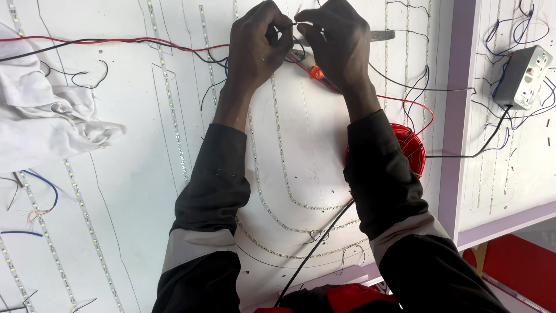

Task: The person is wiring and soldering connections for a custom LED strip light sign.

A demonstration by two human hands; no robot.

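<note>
Head view: I see 2 hands raised together at the top of the white bench (145, 191). The left hand (255, 49) and the right hand (339, 46) meet fingertip to fingertip, and each grip is narrow, pinched on the same thin wire end (295, 23) held between them. I cannot tell the colour of that wire end; it is too fine.

Just below the right hand lies an orange-handled tool (315, 72), partly hidden under the palm. A red and black wire pair (116, 40) runs from the left edge across the bench to the hands. Thin LED strips (171, 110) lie along the bench surface in straight and curved runs. A red wire coil (412, 145) sits beside the right forearm. A crumpled white cloth (46, 116) lies at the left. A grey metal socket box (524, 78) rests well apart at the upper right.
</note>
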